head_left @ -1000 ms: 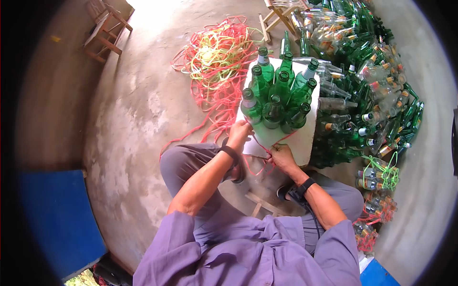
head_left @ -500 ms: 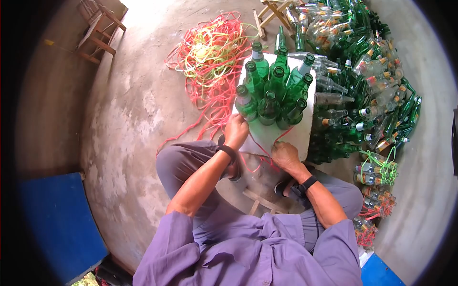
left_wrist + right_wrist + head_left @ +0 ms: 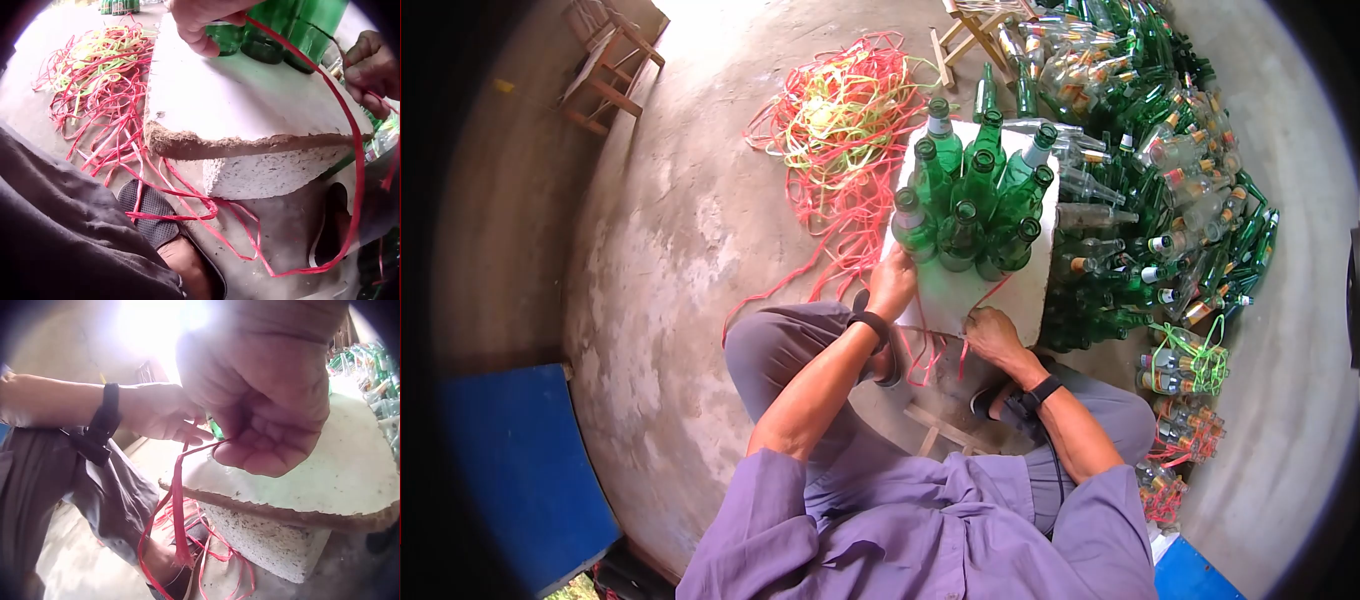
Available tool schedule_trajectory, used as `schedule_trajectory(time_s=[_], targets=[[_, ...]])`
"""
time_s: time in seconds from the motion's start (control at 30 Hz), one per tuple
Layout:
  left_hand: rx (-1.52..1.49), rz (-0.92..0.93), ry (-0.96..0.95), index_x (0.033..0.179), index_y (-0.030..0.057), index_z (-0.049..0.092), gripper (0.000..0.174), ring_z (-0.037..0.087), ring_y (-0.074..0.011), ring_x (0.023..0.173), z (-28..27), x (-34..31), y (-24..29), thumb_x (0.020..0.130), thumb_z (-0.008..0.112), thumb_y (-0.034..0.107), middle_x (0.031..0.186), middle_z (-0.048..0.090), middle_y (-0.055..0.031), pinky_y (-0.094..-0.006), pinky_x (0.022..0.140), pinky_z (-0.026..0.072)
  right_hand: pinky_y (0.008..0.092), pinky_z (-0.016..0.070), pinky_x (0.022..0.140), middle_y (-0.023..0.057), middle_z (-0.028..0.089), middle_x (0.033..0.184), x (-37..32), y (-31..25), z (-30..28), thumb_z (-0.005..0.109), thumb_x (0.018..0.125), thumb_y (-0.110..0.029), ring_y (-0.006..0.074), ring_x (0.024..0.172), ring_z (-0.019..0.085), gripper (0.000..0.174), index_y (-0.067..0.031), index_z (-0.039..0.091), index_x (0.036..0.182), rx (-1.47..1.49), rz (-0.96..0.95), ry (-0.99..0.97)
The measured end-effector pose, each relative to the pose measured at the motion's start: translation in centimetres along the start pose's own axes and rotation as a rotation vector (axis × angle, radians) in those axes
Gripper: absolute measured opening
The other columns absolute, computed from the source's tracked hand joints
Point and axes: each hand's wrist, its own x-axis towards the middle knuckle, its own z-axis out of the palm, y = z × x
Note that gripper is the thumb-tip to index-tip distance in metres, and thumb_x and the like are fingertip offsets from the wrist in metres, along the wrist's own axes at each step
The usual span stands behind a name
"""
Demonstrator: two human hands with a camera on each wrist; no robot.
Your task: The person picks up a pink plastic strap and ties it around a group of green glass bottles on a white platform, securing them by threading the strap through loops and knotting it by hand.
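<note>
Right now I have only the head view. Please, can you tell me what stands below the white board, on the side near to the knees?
Observer: The left wrist view shows it: a pale, rough block is under the board.
Operator: Thank you. And the red strip at the right hand, is its hanging end cut clean, or not?
Observer: Not clean. In the right wrist view, the red strip hangs below the level of the right hand and its end is frayed.
</note>
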Motion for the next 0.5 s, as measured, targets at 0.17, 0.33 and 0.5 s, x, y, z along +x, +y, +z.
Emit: schedule_trajectory(time_s=[0.17,0.33,0.5], targets=[[0.025,0.007,-0.006,0.091,0.0002,0.064,0.020,0.063,-0.0430,0.088,-0.4,0.0,0.3,0.083,0.048,0.009,0.103,0.063,-0.0216,-0.0497,0.077,0.0497,0.0484,0.0504,0.064,0.0233,0.062,0.069,0.1,-0.8,-0.3,0.050,0.084,-0.017,0.0406,0.065,0.062,0.026,0.0033,0.062,0.073,0.067,0.019,0.028],[0.031,-0.012,-0.017,0.087,-0.0013,0.065,0.021,0.064,-0.0446,0.086,-0.3,0.0,0.2,0.081,0.048,0.008,0.097,0.064,-0.0251,-0.0514,0.079,0.0500,0.0407,0.0513,0.056,0.0172,0.062,0.059,0.5,-0.4,0.9,0.048,0.089,-0.019,0.0307,0.051,0.062,0.030,0.0040,0.061,0.074,0.201,0.030,0.055],[-0.006,-0.035,-0.002,0.084,-0.0007,0.067,0.022,0.065,-0.0445,0.081,0.2,0.1,-0.2,0.080,0.048,0.010,0.087,0.065,-0.0266,-0.0523,0.078,0.0505,0.0355,0.0505,0.053,0.0141,0.061,0.057,0.7,0.2,1.8,0.046,0.090,-0.018,0.0227,0.049,0.062,0.031,0.0043,0.062,0.075,0.237,-0.065,0.123]])
